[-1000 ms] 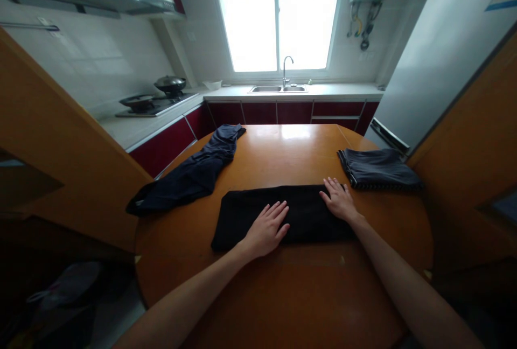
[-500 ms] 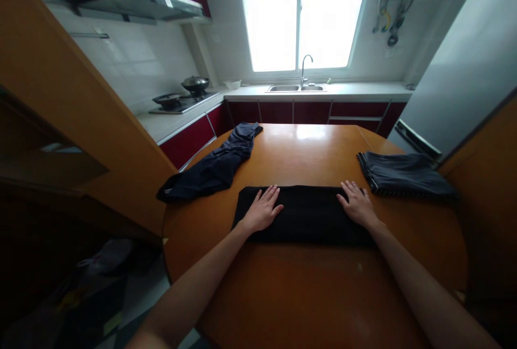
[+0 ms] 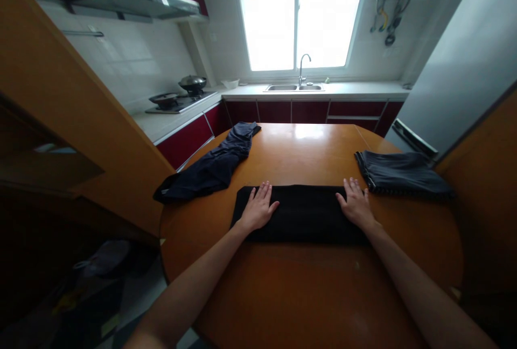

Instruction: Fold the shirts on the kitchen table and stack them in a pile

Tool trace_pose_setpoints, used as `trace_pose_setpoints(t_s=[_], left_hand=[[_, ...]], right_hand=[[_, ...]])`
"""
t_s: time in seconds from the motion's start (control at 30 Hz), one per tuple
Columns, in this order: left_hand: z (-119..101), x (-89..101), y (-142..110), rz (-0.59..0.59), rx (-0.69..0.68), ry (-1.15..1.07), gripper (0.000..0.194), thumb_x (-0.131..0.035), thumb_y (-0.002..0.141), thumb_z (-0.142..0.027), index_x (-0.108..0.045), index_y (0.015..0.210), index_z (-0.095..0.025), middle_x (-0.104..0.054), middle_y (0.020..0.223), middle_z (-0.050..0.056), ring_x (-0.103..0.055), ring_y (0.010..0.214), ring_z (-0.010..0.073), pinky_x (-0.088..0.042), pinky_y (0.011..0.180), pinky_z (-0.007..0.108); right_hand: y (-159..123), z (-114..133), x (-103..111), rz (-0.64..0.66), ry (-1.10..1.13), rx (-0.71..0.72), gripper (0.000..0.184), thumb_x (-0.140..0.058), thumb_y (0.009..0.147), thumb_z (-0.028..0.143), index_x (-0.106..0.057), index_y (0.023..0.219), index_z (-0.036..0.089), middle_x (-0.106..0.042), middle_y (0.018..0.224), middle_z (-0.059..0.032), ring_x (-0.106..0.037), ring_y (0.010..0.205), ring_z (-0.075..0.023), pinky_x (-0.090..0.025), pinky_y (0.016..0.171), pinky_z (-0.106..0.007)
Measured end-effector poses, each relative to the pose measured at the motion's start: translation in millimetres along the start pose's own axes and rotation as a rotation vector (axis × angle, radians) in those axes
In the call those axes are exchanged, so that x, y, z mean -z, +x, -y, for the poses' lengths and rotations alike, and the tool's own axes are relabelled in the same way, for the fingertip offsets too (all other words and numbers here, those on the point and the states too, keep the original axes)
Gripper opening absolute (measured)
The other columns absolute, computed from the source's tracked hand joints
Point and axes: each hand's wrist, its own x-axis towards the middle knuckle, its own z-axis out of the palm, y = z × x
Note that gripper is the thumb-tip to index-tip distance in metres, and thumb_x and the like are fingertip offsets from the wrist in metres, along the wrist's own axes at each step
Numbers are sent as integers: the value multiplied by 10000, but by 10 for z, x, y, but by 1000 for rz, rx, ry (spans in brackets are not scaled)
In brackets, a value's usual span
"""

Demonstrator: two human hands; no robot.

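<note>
Black cloth (image 3: 309, 215) bears left hand (image 3: 257, 210) and right hand (image 3: 356, 205) — palms down.

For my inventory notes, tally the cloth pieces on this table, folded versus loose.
Folded: 2, the black cloth and the grey cloth
Loose: 1, the dark blue cloth
Total: 3

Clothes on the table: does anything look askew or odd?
The navy garment at left: it lies rumpled and slantwise, one end seemingly overhanging the table, while the black cloth and gray cloth lie folded.
</note>
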Motion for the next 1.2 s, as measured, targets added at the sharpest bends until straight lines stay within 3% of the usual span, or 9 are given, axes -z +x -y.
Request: trace_pose_setpoints(t_s=[0.13, 0.27, 0.37, 0.53, 0.83, 0.93, 1.1, 1.2], left_hand=[[6, -8, 3, -21, -8, -4, 651, -305, 1029, -503, -259, 1582, -163, -246, 1636, 132, -188, 1523, 267, -148, 1227, 489], [6, -8, 3, -25, -9, -22, 652, -321, 1027, -495, -235, 1593, -183, -261, 1632, 127, -196, 1520, 283, -156, 1224, 509], [-25, 8, -9, -38, 34, -30, 619, -323, 1024, -505, -273, 1583, -242, -273, 1633, 103, -173, 1522, 312, -119, 1212, 583], [-83, 54, -39, -22, 158, -35, 578, -313, 1020, -544, -345, 1550, -316, -229, 1651, 74, -79, 1524, 390, -62, 1114, 766], [-63, 23, -43, -44, 232, -95, 596, -354, 987, -605, -389, 1528, -358, -233, 1652, 66, -2, 1472, 543, -114, 1022, 847], [21, 27, -10, -34, 235, -96, 579, -343, 993, -600, -379, 1528, -382, -259, 1644, 46, -45, 1480, 521, -130, 1039, 832], [204, 74, 65, 21, 289, -67, 557, -307, 1024, -532, -342, 1547, -345, -342, 1610, 31, -181, 1506, 372, -137, 1155, 700], [262, 75, 84, 20, 293, -53, 552, -297, 1031, -510, -340, 1549, -324, -353, 1605, 34, -207, 1507, 333, -145, 1175, 667]], right_hand=[[-121, 254, 72, -25, 205, 189, 581, -355, 1002, 390, -376, 1532, 154, -350, 1595, -147, -245, 1505, -259, -181, 1212, -530], [-305, 531, 104, 153, 309, 434, 552, -393, 1009, 403, -376, 1537, 246, -336, 1606, -101, -250, 1503, -243, -204, 1204, -548], [-371, 614, 94, 241, 258, 504, 534, -418, 1007, 429, -421, 1513, 260, -318, 1613, -87, -225, 1510, -241, -182, 1212, -550], [-330, 568, 50, 263, 185, 468, 572, -404, 1007, 494, -416, 1515, 233, -289, 1622, -86, -208, 1515, -235, -170, 1222, -532], [-269, 481, 23, 271, 113, 370, 599, -359, 1009, 522, -402, 1524, 217, -263, 1633, -77, -178, 1523, -237, -159, 1223, -526], [-214, 403, 4, 253, 73, 312, 596, -339, 1013, 493, -389, 1530, 200, -259, 1635, -79, -180, 1523, -232, -158, 1224, -513], [-119, 240, -38, 202, -30, 243, 595, -332, 1009, 471, -362, 1545, 216, -237, 1646, -66, -146, 1531, -244, -106, 1224, -533], [-59, 114, -48, 169, -59, 165, 605, -325, 1009, 472, -338, 1555, 214, -240, 1645, -86, -152, 1529, -254, -103, 1216, -558]])
